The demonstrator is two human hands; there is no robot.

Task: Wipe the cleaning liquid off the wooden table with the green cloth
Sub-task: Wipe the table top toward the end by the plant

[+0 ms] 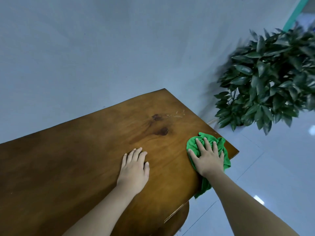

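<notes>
The right hand pressed flat, fingers spread, on the soft, limp green cloth at the wooden table's right edge, the left hand resting open nearby

Right hand pressed flat on green cloth at wooden table near-right corner, cloth tail hanging over the edge. Left hand lay flat on the table just beside it. Leafy plant stood past the table's right side.

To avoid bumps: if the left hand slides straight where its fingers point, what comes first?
The way looks free: ahead of the left hand lies only bare table, then apparently the wall.
</notes>
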